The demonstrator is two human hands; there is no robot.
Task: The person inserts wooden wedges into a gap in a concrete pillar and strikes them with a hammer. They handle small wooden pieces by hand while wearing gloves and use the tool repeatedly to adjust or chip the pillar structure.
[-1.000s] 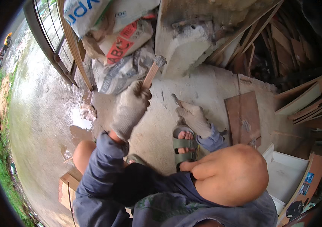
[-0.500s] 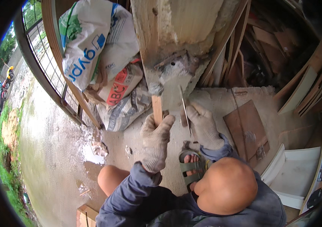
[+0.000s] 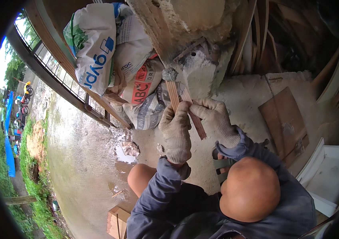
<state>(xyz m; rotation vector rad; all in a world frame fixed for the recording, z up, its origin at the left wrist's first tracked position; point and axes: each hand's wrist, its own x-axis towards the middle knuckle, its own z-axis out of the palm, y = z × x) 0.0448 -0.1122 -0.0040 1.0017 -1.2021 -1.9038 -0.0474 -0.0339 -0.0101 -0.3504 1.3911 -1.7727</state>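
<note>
Both my hands wear dirty grey work gloves and meet close together in front of me. My left hand [image 3: 175, 133] grips a thin wooden strip [image 3: 172, 92] that points up and away from me. My right hand [image 3: 216, 118] holds a second, reddish-brown wooden strip [image 3: 197, 124] that slants down to the right, crossing just beside the first. The two strips touch or nearly touch between the gloves. My blue sleeves and bare knees [image 3: 250, 190] show below the hands.
Several printed white sacks [image 3: 97, 51] lean against a rough concrete post [image 3: 201, 67] straight ahead. A brown board [image 3: 283, 119] lies on the concrete floor to the right, white panels [image 3: 329, 179] further right. Wet pavement with a puddle [image 3: 123, 153] and a railing [image 3: 58, 75] lie left.
My hands have come together from apart. The left hand brought its strip up beside the right hand's strip, and the view has tilted up toward the sacks and post.
</note>
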